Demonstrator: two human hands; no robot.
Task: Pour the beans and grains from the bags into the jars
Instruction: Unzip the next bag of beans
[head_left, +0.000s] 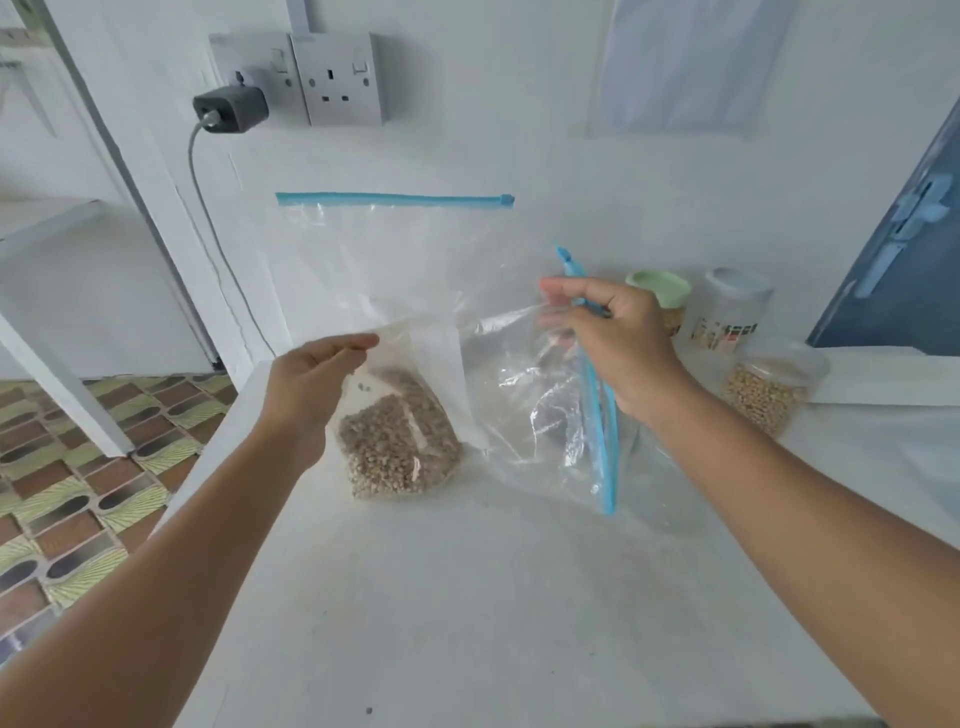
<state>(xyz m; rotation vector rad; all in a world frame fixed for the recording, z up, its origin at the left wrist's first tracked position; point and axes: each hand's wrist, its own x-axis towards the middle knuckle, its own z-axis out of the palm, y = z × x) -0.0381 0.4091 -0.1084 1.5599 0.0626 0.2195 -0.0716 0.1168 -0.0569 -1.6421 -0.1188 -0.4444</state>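
1. A white worktop (467, 597) stands against a white wall with a grey double socket (340, 78) and a dark plug adapter (231, 108); patterned brown and green floor tiles (78, 493) show at the left.
2. A small clear plastic bag of brownish-grey beans (400, 441) rests on the worktop, its beans heaped in the lower half.
3. The left hand (311, 384) pinches that bag's upper corner between thumb and fingertips.
4. A large clear zip bag with a blue seal strip (395, 244) stands upright behind it, against the wall.
5. The right hand (613, 338) grips a second clear bag with a blue zip edge (597, 415), fingers curled round its top; the bag hangs down to the worktop.
6. At the right, near the wall, stand a green-lidded jar (662, 296), a clear jar with a printed label (732, 312) and a clear jar of pale yellow beans (769, 384).
7. The label's writing is too small to read.
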